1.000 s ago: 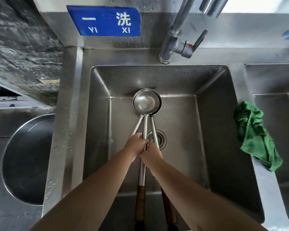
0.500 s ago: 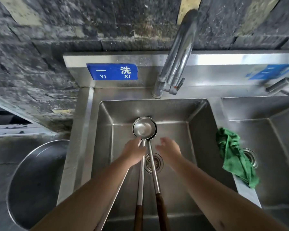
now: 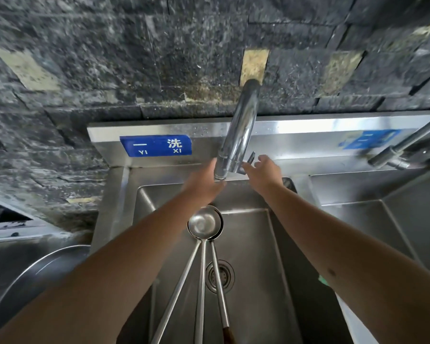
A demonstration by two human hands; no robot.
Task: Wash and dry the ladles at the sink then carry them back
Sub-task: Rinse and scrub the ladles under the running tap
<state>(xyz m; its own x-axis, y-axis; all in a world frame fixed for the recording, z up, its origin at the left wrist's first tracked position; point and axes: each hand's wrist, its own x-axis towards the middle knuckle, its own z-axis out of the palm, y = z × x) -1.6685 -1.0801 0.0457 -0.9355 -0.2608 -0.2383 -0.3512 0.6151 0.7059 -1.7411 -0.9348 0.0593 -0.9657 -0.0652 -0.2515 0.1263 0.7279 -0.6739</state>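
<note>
Three long steel ladles (image 3: 205, 224) lie in the left sink basin (image 3: 248, 244), bowls nested together and handles fanning toward me over the drain (image 3: 220, 275). No hand touches them. My left hand (image 3: 205, 183) is stretched out with straight fingers at the lower left side of the chrome faucet (image 3: 238, 135). My right hand (image 3: 265, 170) hovers with spread fingers just right of the faucet, fingertips close to its small lever (image 3: 250, 157). No water runs from the spout.
A second basin (image 3: 382, 219) and another faucet (image 3: 395, 155) are to the right. A sliver of green cloth (image 3: 323, 280) peeks from behind my right forearm. A large steel bowl (image 3: 35, 281) sits at the lower left. A dark tiled wall stands behind.
Both hands let go of the ladle handles and moved up and away to the faucet. The ladles stay in the basin. The view tilted upward.
</note>
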